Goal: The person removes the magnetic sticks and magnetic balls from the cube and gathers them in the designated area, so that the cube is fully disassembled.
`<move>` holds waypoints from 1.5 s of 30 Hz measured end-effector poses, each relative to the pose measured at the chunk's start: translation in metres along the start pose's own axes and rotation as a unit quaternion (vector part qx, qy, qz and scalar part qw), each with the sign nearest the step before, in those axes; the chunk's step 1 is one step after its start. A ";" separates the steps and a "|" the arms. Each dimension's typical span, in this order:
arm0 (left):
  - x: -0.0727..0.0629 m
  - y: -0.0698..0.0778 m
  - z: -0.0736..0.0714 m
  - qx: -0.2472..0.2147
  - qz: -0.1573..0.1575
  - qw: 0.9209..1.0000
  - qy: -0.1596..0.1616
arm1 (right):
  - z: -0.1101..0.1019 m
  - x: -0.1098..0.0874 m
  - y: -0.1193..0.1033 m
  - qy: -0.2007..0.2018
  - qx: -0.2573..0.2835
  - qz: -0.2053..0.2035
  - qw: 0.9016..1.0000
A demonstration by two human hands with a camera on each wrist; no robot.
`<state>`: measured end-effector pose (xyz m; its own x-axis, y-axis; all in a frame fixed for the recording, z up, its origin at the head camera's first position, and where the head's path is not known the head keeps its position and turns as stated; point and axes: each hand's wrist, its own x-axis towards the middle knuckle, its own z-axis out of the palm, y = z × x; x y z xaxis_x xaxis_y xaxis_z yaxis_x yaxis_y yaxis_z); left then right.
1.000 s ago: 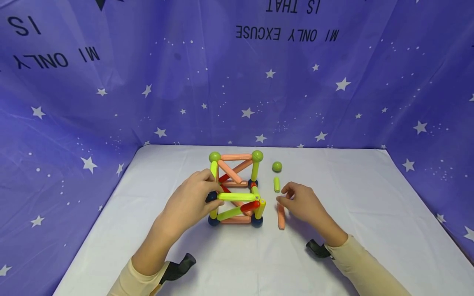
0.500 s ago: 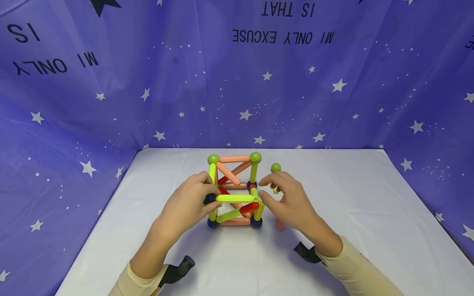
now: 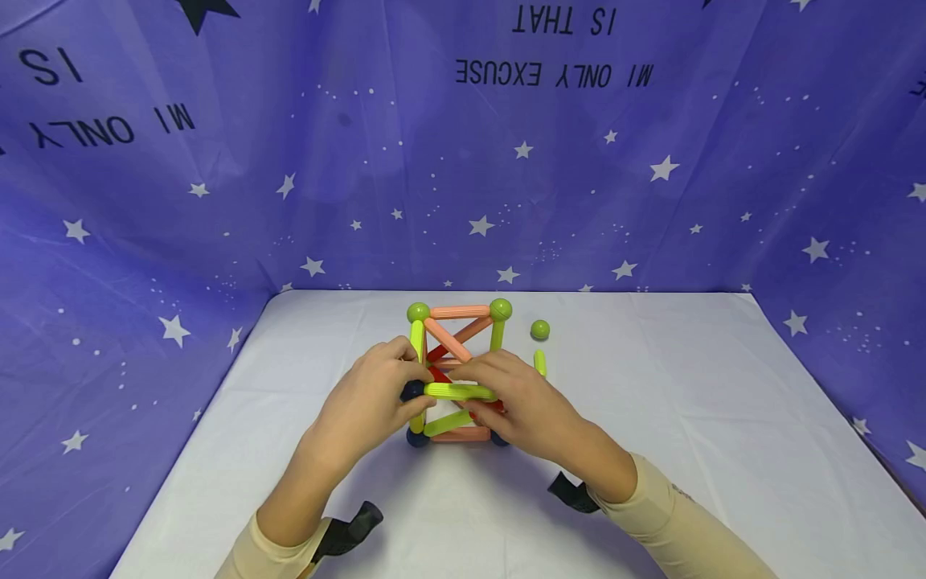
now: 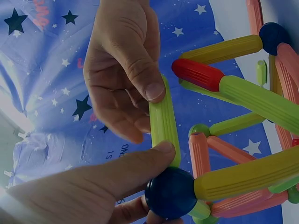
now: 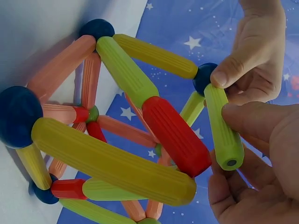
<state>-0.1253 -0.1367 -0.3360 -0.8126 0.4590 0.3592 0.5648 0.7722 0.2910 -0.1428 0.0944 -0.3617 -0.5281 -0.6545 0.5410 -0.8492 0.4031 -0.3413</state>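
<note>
Now, left hand [image 3: 372,394]: thumb and fingers curled in, pinching a blue ball [image 3: 412,390] where the green rod [image 3: 450,392] meets it.
Right hand [image 3: 531,410]: thumb and fingers pinching that rod near its far end.
Frame [image 3: 448,341]: on the white table [image 3: 687,402], beneath and beyond both hands.
Rod tip [image 5: 231,162]: grey disc, shown by the right wrist view, covered in the head view.
Blue balls [image 5: 97,28]: four from the right wrist, three from the head.
Loose pieces: one green ball [image 3: 540,330], one short rod [image 3: 540,362].
</note>
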 end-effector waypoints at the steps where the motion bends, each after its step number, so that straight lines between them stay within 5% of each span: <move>1: 0.000 0.000 0.000 0.000 0.003 1.000 0.000 | 0.000 0.001 0.000 0.000 -0.007 -0.004 1.000; 13: -0.001 -0.001 -0.005 -0.011 0.011 1.000 -0.020 | -0.004 0.006 0.000 -0.034 -0.012 -0.040 0.999; 22: -0.001 0.001 -0.005 -0.001 0.009 0.999 -0.031 | -0.012 0.004 -0.003 -0.051 -0.012 -0.020 0.998; 30: -0.003 0.000 -0.007 0.006 -0.001 0.999 -0.036 | -0.020 -0.005 -0.006 -0.011 0.003 -0.019 1.000; 38: -0.004 0.001 -0.006 0.006 -0.009 0.999 -0.037 | -0.036 -0.031 0.006 0.049 0.015 0.054 0.997; 45: -0.004 0.001 -0.006 0.002 -0.011 0.999 -0.033 | -0.046 -0.059 0.028 0.070 -0.037 0.145 0.986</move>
<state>-0.1206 -0.1398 -0.3318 -0.8330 0.4689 0.2937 0.5455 0.7848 0.2942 -0.1357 0.1736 -0.3674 -0.7401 -0.4117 0.5318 -0.6575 0.6091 -0.4435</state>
